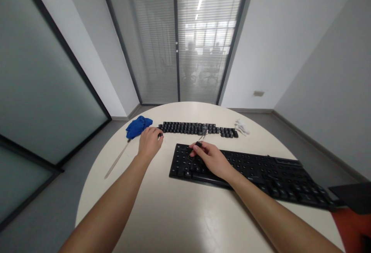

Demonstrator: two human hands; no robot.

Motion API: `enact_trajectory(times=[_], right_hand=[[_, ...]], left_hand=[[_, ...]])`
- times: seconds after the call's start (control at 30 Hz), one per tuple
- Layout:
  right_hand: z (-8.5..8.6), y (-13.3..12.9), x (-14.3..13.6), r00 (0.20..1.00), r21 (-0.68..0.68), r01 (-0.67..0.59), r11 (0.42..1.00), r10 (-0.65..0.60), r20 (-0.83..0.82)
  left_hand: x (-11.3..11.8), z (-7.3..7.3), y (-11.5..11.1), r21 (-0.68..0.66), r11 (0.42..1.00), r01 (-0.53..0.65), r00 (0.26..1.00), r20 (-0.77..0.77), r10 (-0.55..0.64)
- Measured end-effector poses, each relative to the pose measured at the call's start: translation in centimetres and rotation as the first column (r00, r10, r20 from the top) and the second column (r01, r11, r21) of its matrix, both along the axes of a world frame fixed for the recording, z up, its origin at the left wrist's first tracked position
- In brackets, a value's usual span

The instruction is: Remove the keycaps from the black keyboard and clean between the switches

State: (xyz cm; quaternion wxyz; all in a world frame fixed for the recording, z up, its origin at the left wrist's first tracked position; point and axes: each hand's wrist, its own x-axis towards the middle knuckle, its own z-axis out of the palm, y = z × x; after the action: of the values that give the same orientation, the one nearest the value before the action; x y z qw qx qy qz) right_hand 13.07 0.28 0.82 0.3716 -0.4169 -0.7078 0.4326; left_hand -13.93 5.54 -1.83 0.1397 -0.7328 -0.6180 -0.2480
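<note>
My left hand (150, 141) is near the left end of the rows of loose keycaps, its fingertips closed on a small black keycap (160, 134). Above the left part of the black keyboard (246, 164), my right hand (213, 157) pinches a keycap puller (198, 144) with a dark handle and thin wires. Many key positions on the keyboard's left and middle are bare, while keys remain along its right end. Removed black keycaps (185, 128) lie in rows on the table beyond the keyboard. My right hand and forearm hide some of the keyboard.
A blue cloth (138, 126) lies at the table's left, with a thin pale stick (117, 159) reaching from it towards me. A crumpled white cloth or tissue (241, 127) lies right of the keycaps. The round table (174, 214) has a curved edge; something red and black is at lower right.
</note>
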Motion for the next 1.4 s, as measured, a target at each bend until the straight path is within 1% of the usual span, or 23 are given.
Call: enact_trajectory(times=[0.17, 0.37, 0.53, 0.7, 0.8, 0.9, 1.13, 1.23, 1.3, 1.37, 1.4], right_hand=[[-0.2, 0.1, 0.0, 1.000, 0.003, -0.004, 1.000, 0.004, 0.000], [0.1, 0.0, 0.0, 1.000, 0.002, 0.004, 1.000, -0.004, 0.012], [0.2, -0.1, 0.1, 1.000, 0.007, 0.002, 1.000, -0.002, 0.023], [0.2, -0.1, 0.1, 1.000, 0.002, -0.003, 1.000, 0.003, 0.024], [0.3, -0.1, 0.2, 1.000, -0.001, -0.006, 1.000, 0.006, 0.023], [0.3, -0.1, 0.2, 0.999, 0.000, -0.003, 1.000, 0.003, 0.036], [0.3, -0.1, 0.2, 0.999, 0.004, -0.007, 1.000, 0.007, 0.036], [0.8, -0.3, 0.4, 0.998, 0.026, -0.010, 1.000, 0.009, 0.058], [1.4, -0.6, 0.6, 0.995, 0.054, -0.021, 0.998, 0.016, 0.098], [2.1, -0.9, 0.9, 0.988, 0.086, -0.050, 0.995, 0.037, 0.152], [2.4, -1.1, 1.1, 0.983, 0.102, -0.069, 0.992, 0.050, 0.179]], left_hand=[[-0.2, -0.1, 0.2, 0.001, 1.000, -0.009, 1.000, -0.016, 0.009], [-0.4, -0.3, 0.4, 0.011, 1.000, -0.014, 1.000, -0.015, 0.014], [-0.4, -0.4, 0.5, -0.012, 1.000, -0.017, 1.000, -0.003, 0.017], [-0.7, -0.6, 0.5, -0.009, 1.000, -0.014, 0.998, 0.061, 0.015], [-1.2, -0.8, 0.4, -0.003, 0.999, -0.033, 0.992, 0.124, 0.034], [-1.8, -1.0, 0.4, -0.027, 0.998, -0.060, 0.983, 0.170, 0.063], [-2.4, -1.3, 0.9, -0.050, 0.997, -0.061, 0.976, 0.206, 0.070], [-2.2, -1.0, 0.8, -0.042, 0.997, -0.062, 0.976, 0.206, 0.069], [-1.7, -0.4, 0.4, -0.018, 0.998, -0.052, 0.975, 0.216, 0.055], [-0.7, 0.5, -0.3, 0.036, 0.999, -0.001, 0.964, 0.265, -0.009], [-0.1, 1.0, -0.8, 0.048, 0.997, 0.052, 0.955, 0.291, -0.064]])
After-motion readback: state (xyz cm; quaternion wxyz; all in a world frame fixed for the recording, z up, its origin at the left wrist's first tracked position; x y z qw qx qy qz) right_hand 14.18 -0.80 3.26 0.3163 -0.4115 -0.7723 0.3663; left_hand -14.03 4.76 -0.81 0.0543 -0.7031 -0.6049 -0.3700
